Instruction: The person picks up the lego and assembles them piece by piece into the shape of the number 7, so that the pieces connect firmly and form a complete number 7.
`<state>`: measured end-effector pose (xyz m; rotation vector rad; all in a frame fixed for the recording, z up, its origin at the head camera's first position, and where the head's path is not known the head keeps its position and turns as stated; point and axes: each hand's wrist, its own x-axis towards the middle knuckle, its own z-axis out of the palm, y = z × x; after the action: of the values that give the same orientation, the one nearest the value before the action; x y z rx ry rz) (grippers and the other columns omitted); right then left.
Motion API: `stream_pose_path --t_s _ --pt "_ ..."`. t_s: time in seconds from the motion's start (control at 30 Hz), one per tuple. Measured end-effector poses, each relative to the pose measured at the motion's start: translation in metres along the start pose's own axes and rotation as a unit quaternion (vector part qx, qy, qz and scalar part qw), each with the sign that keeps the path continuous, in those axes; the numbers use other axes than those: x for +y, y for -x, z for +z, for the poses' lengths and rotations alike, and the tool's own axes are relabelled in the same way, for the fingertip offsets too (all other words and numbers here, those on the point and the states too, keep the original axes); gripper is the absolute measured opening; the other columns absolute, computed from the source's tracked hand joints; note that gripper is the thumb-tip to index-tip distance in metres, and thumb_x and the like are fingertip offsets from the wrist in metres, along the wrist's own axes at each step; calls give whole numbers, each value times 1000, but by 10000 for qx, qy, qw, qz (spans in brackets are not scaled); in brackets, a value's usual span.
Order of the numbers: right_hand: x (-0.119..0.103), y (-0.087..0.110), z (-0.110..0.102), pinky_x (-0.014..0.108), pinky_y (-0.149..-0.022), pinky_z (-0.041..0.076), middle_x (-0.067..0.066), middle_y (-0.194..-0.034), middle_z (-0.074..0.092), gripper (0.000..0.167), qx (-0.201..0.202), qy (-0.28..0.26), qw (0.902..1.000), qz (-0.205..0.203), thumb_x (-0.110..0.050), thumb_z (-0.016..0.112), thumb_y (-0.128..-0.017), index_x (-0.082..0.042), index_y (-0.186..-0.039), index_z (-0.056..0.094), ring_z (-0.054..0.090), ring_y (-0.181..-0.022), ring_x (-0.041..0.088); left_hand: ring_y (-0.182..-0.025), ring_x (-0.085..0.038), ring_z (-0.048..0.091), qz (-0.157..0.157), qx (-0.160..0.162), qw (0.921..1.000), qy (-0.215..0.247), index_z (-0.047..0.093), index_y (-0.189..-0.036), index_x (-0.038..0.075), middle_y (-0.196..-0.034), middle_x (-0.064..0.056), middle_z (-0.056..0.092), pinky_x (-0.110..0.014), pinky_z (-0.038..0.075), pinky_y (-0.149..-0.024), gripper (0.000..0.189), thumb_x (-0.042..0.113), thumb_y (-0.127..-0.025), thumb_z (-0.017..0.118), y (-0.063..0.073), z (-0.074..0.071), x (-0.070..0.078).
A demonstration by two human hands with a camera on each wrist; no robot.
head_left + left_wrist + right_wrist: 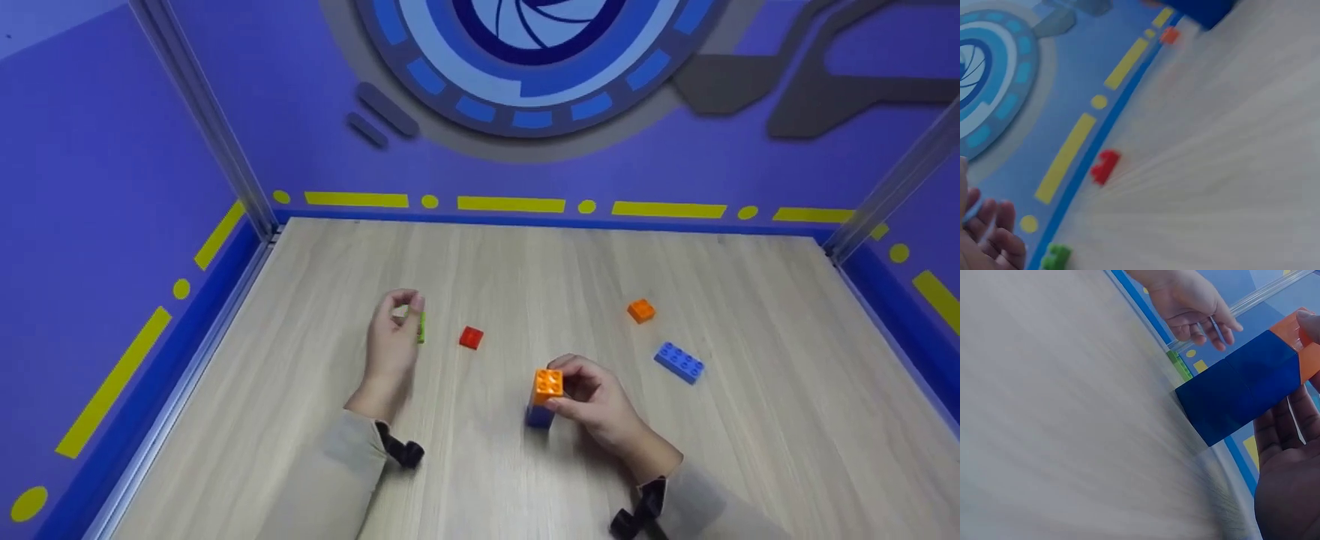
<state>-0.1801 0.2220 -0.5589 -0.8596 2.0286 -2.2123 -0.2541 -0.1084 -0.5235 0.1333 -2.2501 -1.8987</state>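
My right hand (600,401) pinches an orange brick (549,384) between thumb and fingers. That brick tops an upright stack, with two dark blue bricks (1241,385) below it. I cannot tell whether the stack's base touches the table. Off to the left, my left hand (393,337) hovers near a green brick (1179,365), its fingers loosely bent around nothing. The hand partly hides the green brick in the head view. A small red brick (471,337) lies between the two hands.
Right of the stack lie a blue eight-stud brick (679,362) and, farther back, a small orange brick (641,310). The wooden table (480,277) is bounded by purple-blue panels (517,180) at the back and sides. Metal posts (217,127) stand at the back corners.
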Motion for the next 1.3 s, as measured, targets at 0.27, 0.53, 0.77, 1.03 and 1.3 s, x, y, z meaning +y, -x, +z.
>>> stream_pose_path --t_s 0.27,0.53,0.77,1.03,1.3 --pt "1 0 0 22 -98 62 -5 -125 72 27 -6 46 10000 56 12 77 -96 -2 -118 70 71 -110 8 -101 -21 59 -269 403 9979 -433 59 -151 8 -145 -8 59 -29 53 -77 51 43 -114 68 -23 -19 -1" --pt "0 -2 -2 23 -99 62 -3 -125 72 30 -55 -61 9999 -60 14 76 -95 -4 -118 71 71 -110 8 -123 -34 64 -259 306 9853 -1663 64 -145 -1 -141 -18 65 -47 54 -106 59 40 -106 81 -29 -13 -12" --pt "3 -1 0 23 -99 62 -4 -125 72 28 -69 -125 9999 -51 14 77 -94 1 -118 69 71 -110 8 -115 -35 71 -333 163 9578 -2852 75 -132 -1 -123 -16 75 -48 59 -102 57 45 -100 86 -22 -13 -21" --pt "0 -2 1 22 -97 61 -8 -124 72 26 -1 58 10000 55 14 77 -94 12 -115 64 70 -108 7 -107 -33 78 -201 150 9536 -3001 81 -119 -1 -112 -15 83 -48 64 -95 38 30 -98 84 -21 -15 -21" --pt "0 -2 1 22 -98 61 -7 -125 71 25 -24 51 10000 75 13 77 -95 9 -116 64 70 -109 8 -112 -35 77 -286 166 9587 -2826 80 -124 0 -118 -16 81 -49 63 -99 39 26 -96 85 -23 -15 -16"
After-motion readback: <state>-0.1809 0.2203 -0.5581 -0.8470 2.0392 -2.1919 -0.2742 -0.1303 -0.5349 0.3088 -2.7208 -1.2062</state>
